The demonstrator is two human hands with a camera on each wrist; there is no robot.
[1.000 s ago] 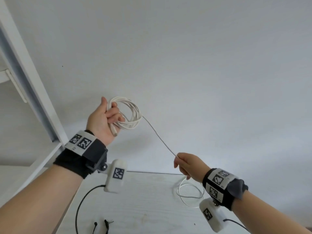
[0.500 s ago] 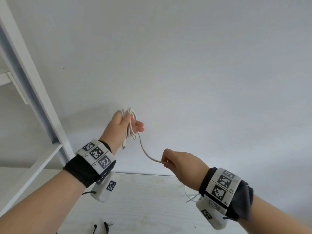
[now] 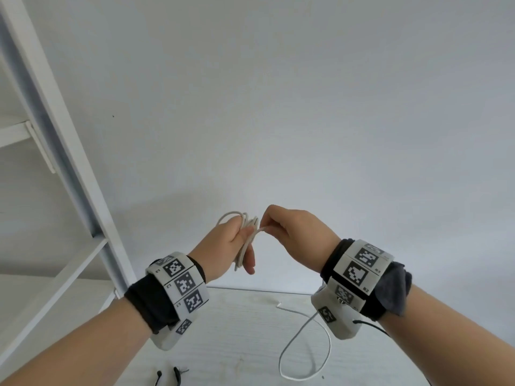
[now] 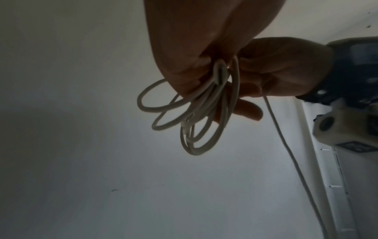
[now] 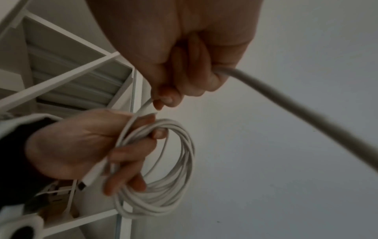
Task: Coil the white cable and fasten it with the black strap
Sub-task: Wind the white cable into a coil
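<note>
The white cable [image 5: 163,169] sits mostly coiled, bunched in my left hand [image 3: 223,246], whose fingers curl round the loops. My right hand [image 3: 295,235] pinches the running strand just beside the bundle. A loose tail [image 3: 303,344] lies on the table [image 3: 223,330]. To do this well, I lay each new loop the same size and keep the left grip firm. I think the black strap [image 3: 177,376] waits at the table's near edge.
</note>
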